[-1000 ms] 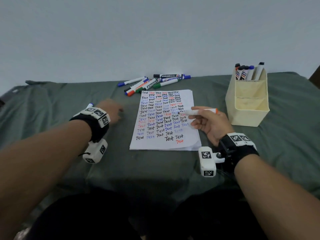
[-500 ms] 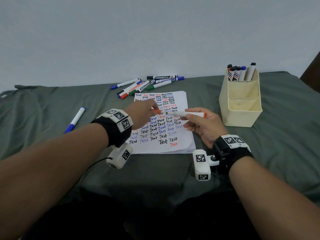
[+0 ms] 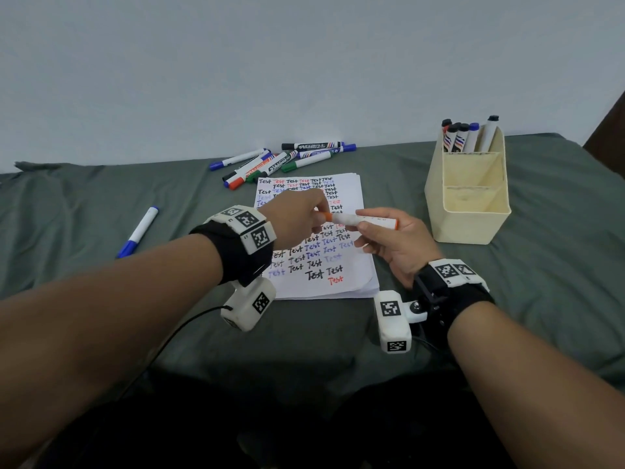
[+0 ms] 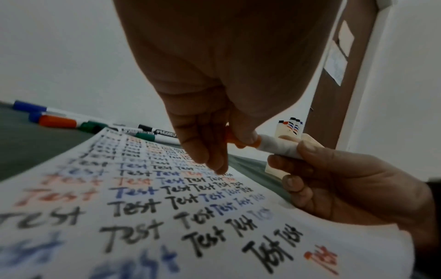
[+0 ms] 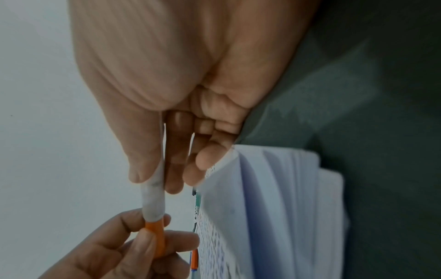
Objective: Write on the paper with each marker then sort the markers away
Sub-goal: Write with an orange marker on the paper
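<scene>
Capping step: right hand grips white-barrelled orange marker over the paper sheet, left hand pinches its orange cap. Next, prob.: seat cap, drop into cream plastic holder, far right.

left hand hides cap seam; paper's near text blurred.

Orange cap, white marker, grey-green cloth.
</scene>
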Tool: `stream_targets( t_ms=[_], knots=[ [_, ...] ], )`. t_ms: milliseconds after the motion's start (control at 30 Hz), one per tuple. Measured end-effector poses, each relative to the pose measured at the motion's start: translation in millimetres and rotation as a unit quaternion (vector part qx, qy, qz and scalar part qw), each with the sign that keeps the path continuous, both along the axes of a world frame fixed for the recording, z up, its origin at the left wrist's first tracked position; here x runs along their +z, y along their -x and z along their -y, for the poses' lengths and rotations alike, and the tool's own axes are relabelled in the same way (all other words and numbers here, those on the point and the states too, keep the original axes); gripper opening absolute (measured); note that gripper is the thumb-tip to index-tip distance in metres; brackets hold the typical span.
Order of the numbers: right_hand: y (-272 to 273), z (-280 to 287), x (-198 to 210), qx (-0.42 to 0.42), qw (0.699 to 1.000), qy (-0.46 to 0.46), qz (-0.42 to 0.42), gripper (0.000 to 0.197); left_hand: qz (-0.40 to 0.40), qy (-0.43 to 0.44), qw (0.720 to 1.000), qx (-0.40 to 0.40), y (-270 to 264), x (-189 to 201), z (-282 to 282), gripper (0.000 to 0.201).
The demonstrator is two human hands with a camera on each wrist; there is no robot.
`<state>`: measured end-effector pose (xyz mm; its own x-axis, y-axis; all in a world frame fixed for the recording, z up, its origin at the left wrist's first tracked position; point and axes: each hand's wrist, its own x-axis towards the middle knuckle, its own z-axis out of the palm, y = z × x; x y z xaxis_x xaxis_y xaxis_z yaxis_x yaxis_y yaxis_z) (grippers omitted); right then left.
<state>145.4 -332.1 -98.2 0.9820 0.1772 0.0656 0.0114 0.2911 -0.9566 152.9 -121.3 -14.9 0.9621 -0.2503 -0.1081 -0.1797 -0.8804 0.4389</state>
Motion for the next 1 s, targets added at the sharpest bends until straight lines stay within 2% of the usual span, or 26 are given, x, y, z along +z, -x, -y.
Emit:
stream_targets(
  t_ms=[133,267,400,467,600,800,900,1000],
  knots=[
    [-2.3,-1.0,-2.4,-0.003,0.999,0.047,0.009,0.039,0.008,-0.073,0.996,-0.049,2.7,3.7,-6.6,0.009],
    [-2.9,-2.1,-3.8,-0.013,0.993,0.113,0.028,0.050,0.034,-0.107,0.991,-0.077,2.6,0.5,-11.1,0.015],
    [-5.1,-4.3,-3.0,-0.012,0.989,0.143,0.018,0.066,0.037,-0.106,0.993,-0.046,5.5,-2.9,-33.2,0.017],
    [-5.2,-4.8,-0.3,-0.019,0.981,0.193,0.013,0.069,0.055,-0.125,0.991,-0.009,9.1,-3.7,-55.5,0.020],
    [-5.2,-8.8,3.4,-0.023,0.947,0.321,0.026,0.047,0.077,-0.172,0.978,0.087,22.9,-1.7,-119.2,0.028],
    [-4.1,-16.1,14.6,-0.013,0.898,0.439,0.025,0.049,0.089,-0.227,0.942,0.232,49.1,2.5,-219.9,0.031],
    [-5.9,-24.4,27.1,0.017,0.852,0.521,0.036,0.047,0.079,-0.226,0.926,0.294,56.9,2.9,-250.9,0.027],
    [-10.4,-35.5,40.7,0.055,0.789,0.609,0.055,0.047,0.060,-0.237,0.914,0.323,57.5,0.9,-265.1,0.030]
  ],
)
